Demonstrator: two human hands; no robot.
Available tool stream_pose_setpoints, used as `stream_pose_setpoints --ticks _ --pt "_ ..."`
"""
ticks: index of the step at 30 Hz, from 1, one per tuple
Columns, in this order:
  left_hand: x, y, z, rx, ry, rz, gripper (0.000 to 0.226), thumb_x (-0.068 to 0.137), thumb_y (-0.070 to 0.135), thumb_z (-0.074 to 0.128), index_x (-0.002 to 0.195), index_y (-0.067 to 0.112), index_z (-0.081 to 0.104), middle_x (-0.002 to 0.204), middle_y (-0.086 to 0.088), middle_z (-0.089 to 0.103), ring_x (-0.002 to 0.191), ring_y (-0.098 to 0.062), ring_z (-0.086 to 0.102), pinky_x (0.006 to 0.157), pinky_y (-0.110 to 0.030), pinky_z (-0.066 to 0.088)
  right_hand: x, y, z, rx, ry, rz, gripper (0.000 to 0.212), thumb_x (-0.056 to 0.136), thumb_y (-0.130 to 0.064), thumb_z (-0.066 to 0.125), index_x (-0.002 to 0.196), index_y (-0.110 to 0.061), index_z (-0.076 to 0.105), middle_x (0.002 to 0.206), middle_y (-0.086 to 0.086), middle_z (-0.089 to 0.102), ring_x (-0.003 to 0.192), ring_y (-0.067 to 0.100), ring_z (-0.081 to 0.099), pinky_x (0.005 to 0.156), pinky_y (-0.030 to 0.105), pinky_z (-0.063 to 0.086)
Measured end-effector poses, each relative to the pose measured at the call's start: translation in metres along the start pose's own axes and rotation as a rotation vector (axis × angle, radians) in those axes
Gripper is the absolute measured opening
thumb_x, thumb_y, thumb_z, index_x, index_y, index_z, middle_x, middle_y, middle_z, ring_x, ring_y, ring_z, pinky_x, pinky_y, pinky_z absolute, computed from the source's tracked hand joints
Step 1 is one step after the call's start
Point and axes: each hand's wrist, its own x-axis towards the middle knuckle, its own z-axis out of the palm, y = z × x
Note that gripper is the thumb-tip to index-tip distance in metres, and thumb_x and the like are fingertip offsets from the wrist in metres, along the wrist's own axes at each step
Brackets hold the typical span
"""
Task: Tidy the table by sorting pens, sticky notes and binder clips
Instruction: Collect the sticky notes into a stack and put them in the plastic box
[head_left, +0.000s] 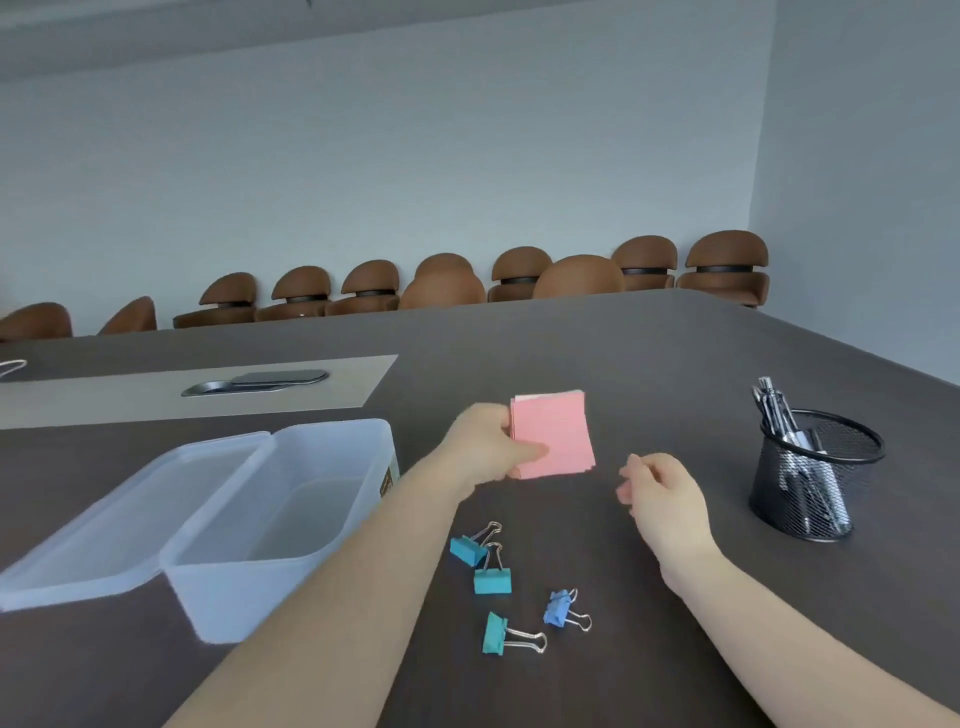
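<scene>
Brown chairs (726, 262) line the far wall; a cable hatch (257, 383) sits mid-table (649, 353).

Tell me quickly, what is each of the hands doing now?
Left hand: closed on the pink sticky notes.
Right hand: empty, fingers loosely curled.

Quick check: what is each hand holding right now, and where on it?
The left hand pinches the pink sticky notes by their left edge, lifted off the table. The right hand holds nothing.

On the dark grey-brown table (649, 364), pink sticky notes (553, 436) sit at twelve o'clock from teal and blue binder clips (492, 581) (silver handles), a black mesh pen cup (815, 483) at three o'clock.
</scene>
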Motion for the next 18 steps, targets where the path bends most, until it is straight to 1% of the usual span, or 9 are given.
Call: stream_pose_setpoints --ticks 2,4,7,10,12,14,15,16,18 --pt "-0.003 0.002 -0.036 -0.033 0.038 -0.048 0.032 0.087 0.019 0.068 0.118 0.014 0.064 0.093 0.001 0.061 0.066 -0.008 0.051 0.054 -0.016 0.042 -0.002 -0.013 0.005 -0.146 -0.080 -0.052 0.027 0.098 -0.020 0.040 0.094 -0.002 0.060 0.079 0.007 0.060 0.067 0.015 0.049 0.056 0.022 0.036" --pt "-0.007 -0.004 -0.072 -0.039 0.061 -0.094 0.031 0.085 0.021 0.069 0.116 0.016 0.066 0.092 0.000 0.061 0.075 -0.017 0.049 0.063 -0.022 0.038 -0.002 -0.026 0.015 -0.243 -0.127 -0.112 0.028 0.098 -0.020 0.041 0.090 -0.002 0.061 0.077 0.006 0.061 0.069 0.017 0.050 0.055 0.021 0.034" --pt "-0.012 -0.032 -0.126 0.046 0.066 -0.173 0.026 0.086 0.021 0.067 0.112 0.021 0.064 0.097 -0.003 0.060 0.075 -0.021 0.040 0.058 -0.024 0.032 -0.002 -0.042 0.034 -0.301 -0.162 -0.162 0.028 0.096 -0.022 0.043 0.088 -0.003 0.062 0.075 0.005 0.063 0.075 0.022 0.053 0.058 0.025 0.038" --pt "-0.013 -0.074 -0.169 0.214 0.059 -0.297 0.037 0.084 0.021 0.067 0.121 0.016 0.060 0.101 -0.004 0.064 0.073 -0.020 0.046 0.060 -0.023 0.034 -0.003 -0.050 0.050 -0.335 -0.170 -0.203 0.027 0.096 -0.022 0.043 0.089 -0.003 0.062 0.076 0.006 0.064 0.080 0.025 0.057 0.066 0.030 0.041" --pt "-0.012 -0.099 -0.184 0.299 0.029 -0.404 0.038 0.085 0.019 0.066 0.121 0.014 0.058 0.090 -0.005 0.058 0.061 -0.017 0.038 0.054 -0.022 0.030 -0.004 -0.049 0.058 -0.348 -0.172 -0.214 0.028 0.096 -0.022 0.042 0.090 -0.003 0.062 0.074 0.004 0.064 0.081 0.025 0.058 0.068 0.031 0.041" --pt "-0.005 -0.121 -0.189 0.342 -0.043 -0.502 0.044 0.080 0.017 0.068 0.122 0.007 0.058 0.083 -0.006 0.050 0.055 -0.016 0.031 0.051 -0.022 0.026 -0.004 -0.045 0.064 -0.367 -0.173 -0.209 0.028 0.097 -0.022 0.042 0.090 -0.004 0.062 0.072 0.003 0.063 0.080 0.024 0.058 0.070 0.030 0.041" --pt "0.000 -0.129 -0.187 0.388 -0.068 -0.529 0.043 0.077 0.017 0.068 0.117 0.002 0.061 0.077 -0.007 0.047 0.053 -0.018 0.030 0.051 -0.021 0.024 -0.003 -0.042 0.067 -0.375 -0.173 -0.205 0.028 0.097 -0.023 0.042 0.090 -0.005 0.062 0.072 0.003 0.063 0.080 0.024 0.058 0.071 0.030 0.042" --pt "0.005 -0.134 -0.183 0.433 -0.085 -0.545 0.036 0.076 0.016 0.068 0.107 -0.001 0.062 0.071 -0.008 0.045 0.052 -0.019 0.030 0.050 -0.021 0.024 -0.002 -0.039 0.070 -0.380 -0.176 -0.200 0.028 0.097 -0.023 0.042 0.090 -0.004 0.062 0.072 0.003 0.063 0.080 0.023 0.058 0.072 0.030 0.042" --pt "0.016 -0.140 -0.172 0.487 -0.117 -0.578 0.020 0.078 0.013 0.067 0.094 0.004 0.059 0.065 -0.007 0.044 0.052 -0.020 0.032 0.049 -0.021 0.025 0.000 -0.033 0.074 -0.385 -0.188 -0.188 0.029 0.097 -0.023 0.042 0.091 -0.004 0.063 0.073 0.003 0.063 0.081 0.024 0.059 0.075 0.031 0.044"
